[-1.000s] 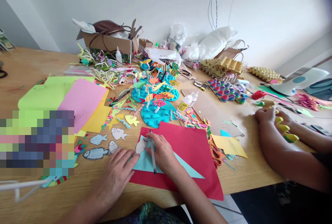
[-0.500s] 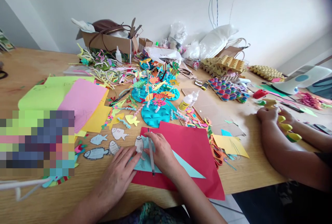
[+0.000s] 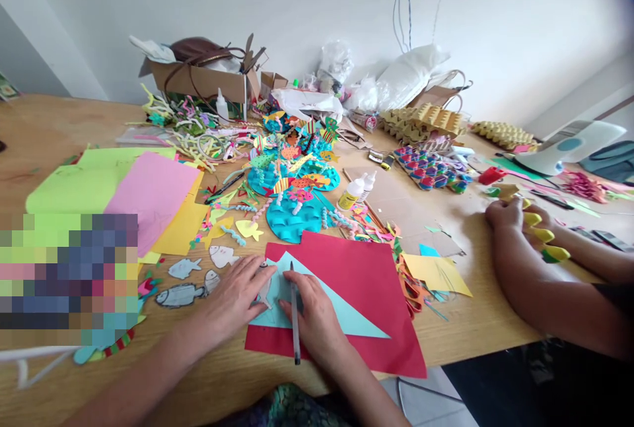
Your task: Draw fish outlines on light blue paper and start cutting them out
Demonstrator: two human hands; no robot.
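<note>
Table: holding up the red paper.
Red paper: lying under the blue paper.
Blue paper: carrying the fish; pressing both flat is probably stopping slips.
Left hand: fingers lying a bit apart, touching the fish.
Right hand: fingers bending, gripping the pen.
Fish: hiding partly under the left hand.

no legible lettering, yellow label on white bottle too small to read
</note>
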